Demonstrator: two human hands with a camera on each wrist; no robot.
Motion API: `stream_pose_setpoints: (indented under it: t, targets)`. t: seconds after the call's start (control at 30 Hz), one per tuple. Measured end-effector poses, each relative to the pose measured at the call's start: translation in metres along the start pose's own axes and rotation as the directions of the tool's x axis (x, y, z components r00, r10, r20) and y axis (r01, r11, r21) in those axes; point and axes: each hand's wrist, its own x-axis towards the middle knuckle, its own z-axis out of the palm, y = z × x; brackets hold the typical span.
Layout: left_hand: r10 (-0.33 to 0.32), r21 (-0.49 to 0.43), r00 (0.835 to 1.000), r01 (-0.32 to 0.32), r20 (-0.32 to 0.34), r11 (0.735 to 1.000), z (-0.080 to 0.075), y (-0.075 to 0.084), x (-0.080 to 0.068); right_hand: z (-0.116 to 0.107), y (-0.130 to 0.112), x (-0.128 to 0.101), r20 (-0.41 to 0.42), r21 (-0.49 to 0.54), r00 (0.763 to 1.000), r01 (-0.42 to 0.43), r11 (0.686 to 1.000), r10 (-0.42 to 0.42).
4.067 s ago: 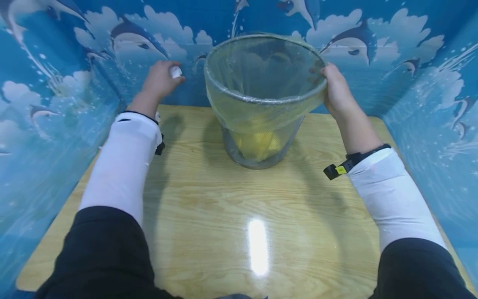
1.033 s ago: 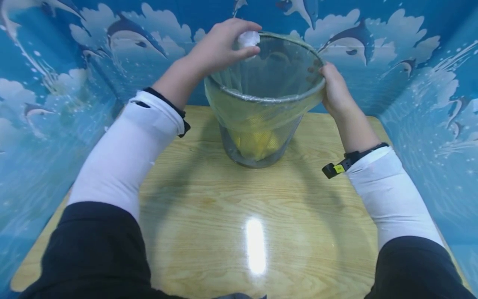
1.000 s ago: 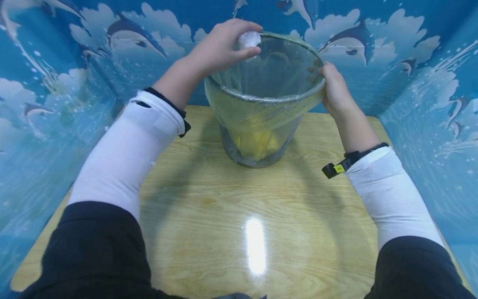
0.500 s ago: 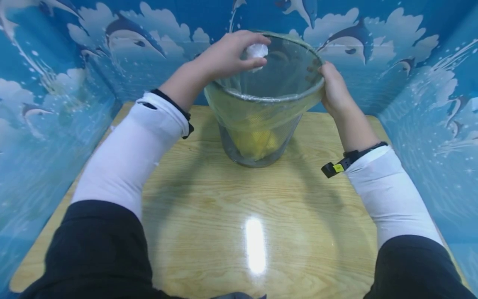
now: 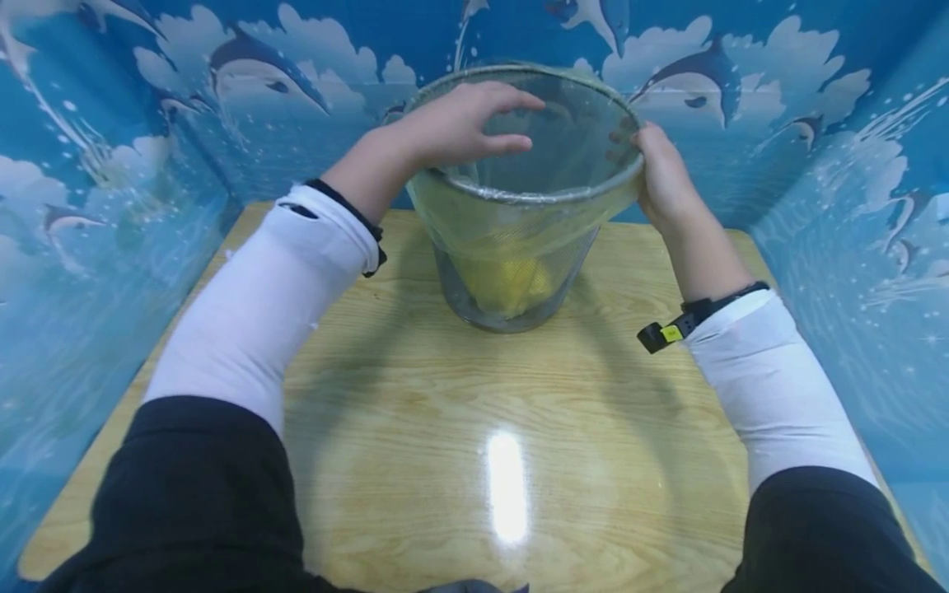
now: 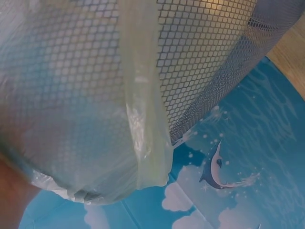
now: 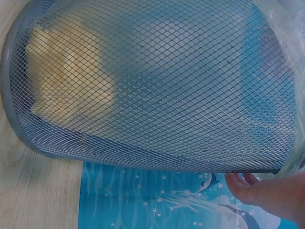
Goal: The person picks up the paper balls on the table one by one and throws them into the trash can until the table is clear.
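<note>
We have just let the paper ball fall into the bin.

Our left hand hovers over the mesh bin with its fingers now spread and empty; half a second ago it pinched a white wad, which we cannot see inside anymore. Our right hand grips the rim with the yellowish liner, on the wooden table.

staged booth | dolphin-print walls | wooden table
</note>
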Motion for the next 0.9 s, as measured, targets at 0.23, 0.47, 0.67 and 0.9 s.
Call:
stream_pose_setpoints:
  t: [0.23,0.47,0.67,0.9]
  targets:
    - [-0.01,0.002,1.0,0.01,-0.008,1.0,-0.0002,-0.0033,-0.0011,0.0005,0.0003,0.0005,-0.006,0.007,1.0,0.0,1.0,0.0]
    - [-0.005,-0.002,1.0,0.005,-0.017,1.0,-0.0039,-0.0041,-0.0027,0.0002,0.0005,0.001,-0.008,0.007,1.0,0.004,1.0,-0.003]
    - [-0.014,0.012,0.999,0.014,-0.032,1.0,-0.0067,-0.0058,-0.0054,0.0,0.0012,0.0005,-0.007,0.011,1.0,0.017,1.0,-0.016]
    - [-0.026,0.008,0.999,0.026,-0.044,1.0,-0.0082,-0.0077,-0.0074,-0.001,0.0015,0.0004,0.004,-0.01,1.0,0.015,1.0,-0.015]
